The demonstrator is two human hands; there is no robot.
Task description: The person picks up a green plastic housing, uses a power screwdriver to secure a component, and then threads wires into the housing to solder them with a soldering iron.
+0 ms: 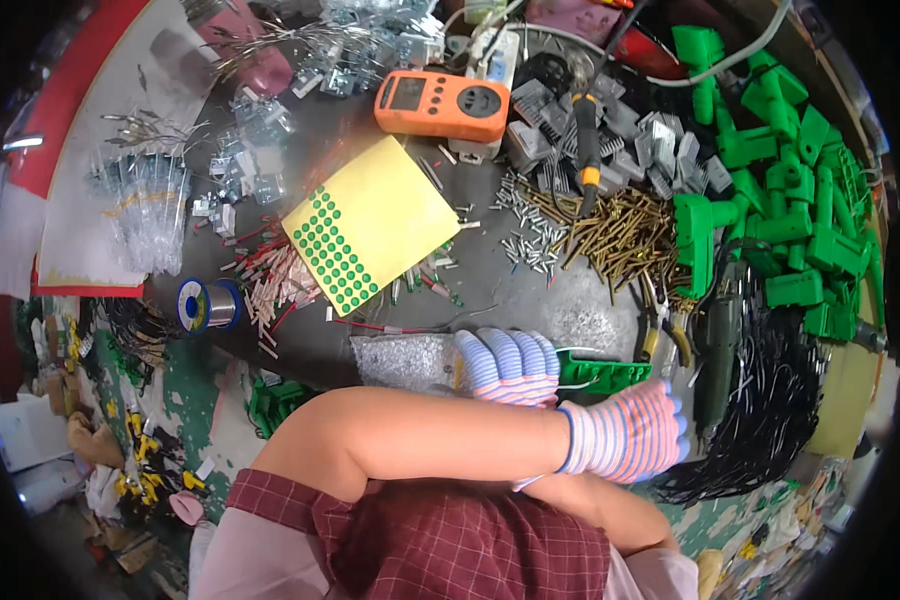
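Observation:
My forearms cross, the left one lying over the right. My left hand point(625, 432), in a striped knit glove, is at the right with fingers curled, close to one end of a green plastic half shell point(610, 375). My right hand point(510, 368), gloved alike, reaches up from under the left forearm. Its fingers bend down between the half shell and a silvery bubble-textured sheet or pouch point(400, 360). What either palm holds is hidden. A thin light wire runs by the shell. Pliers point(660, 325) and a dark power screwdriver point(715, 360) lie right of it.
A yellow sheet of green round stickers point(385, 225) lies mid-bench. An orange meter point(442, 105) stands behind it. Screws point(610, 235), green housings point(780, 200) and black wires point(760, 420) pile up at the right. A solder spool point(208, 305) sits at left.

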